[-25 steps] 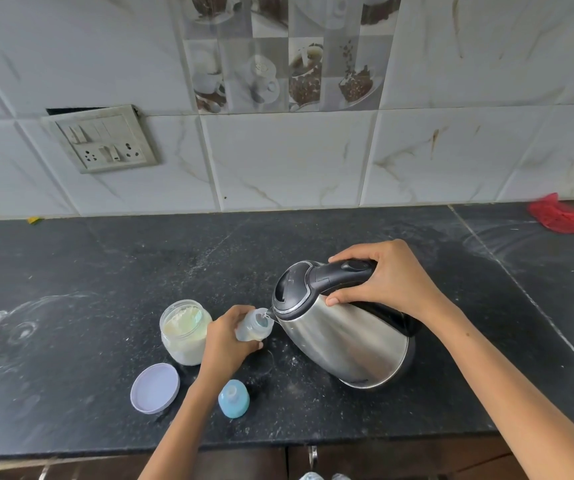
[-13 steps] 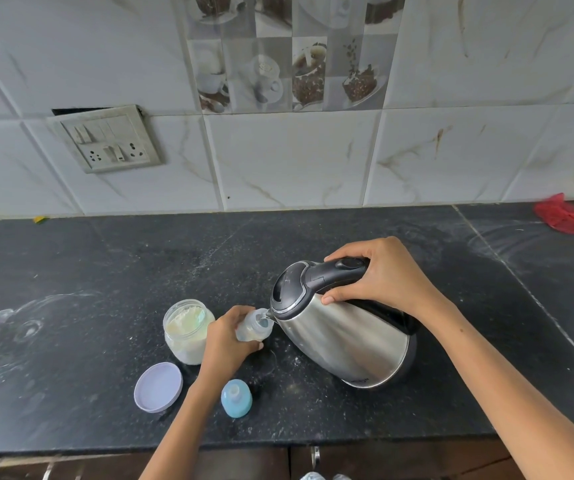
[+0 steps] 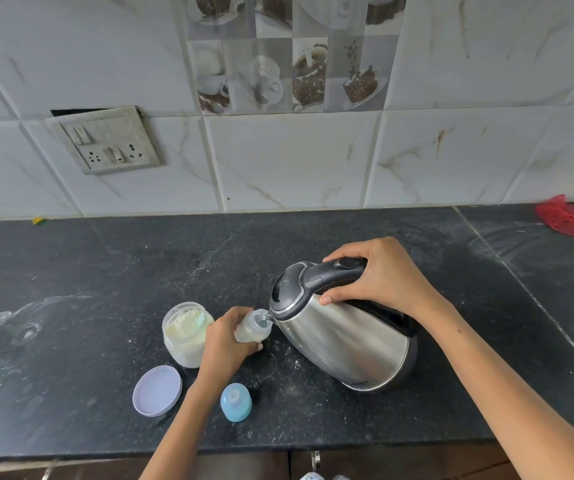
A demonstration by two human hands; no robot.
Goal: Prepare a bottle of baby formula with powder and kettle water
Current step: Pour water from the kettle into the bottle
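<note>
**Pouring into the bottle**

Little has moved since the earlier frame; left of the kettle (image 3: pixel 344 337) stand lid (image 3: pixel 157 390), powder jar (image 3: pixel 185 332) and teat cap (image 3: pixel 236 401); left hand (image 3: pixel 225 344) wraps the light, slippery bottle (image 3: pixel 253 328) at the spout; right hand (image 3: pixel 379 277) clasps the heavy kettle's handle.

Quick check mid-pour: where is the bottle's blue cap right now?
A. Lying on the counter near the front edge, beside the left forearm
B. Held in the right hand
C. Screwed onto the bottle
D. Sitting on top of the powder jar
A: the blue cap lies on the counter while the left hand holds the open bottle at the spout of the kettle, which the right hand tilts.
</note>
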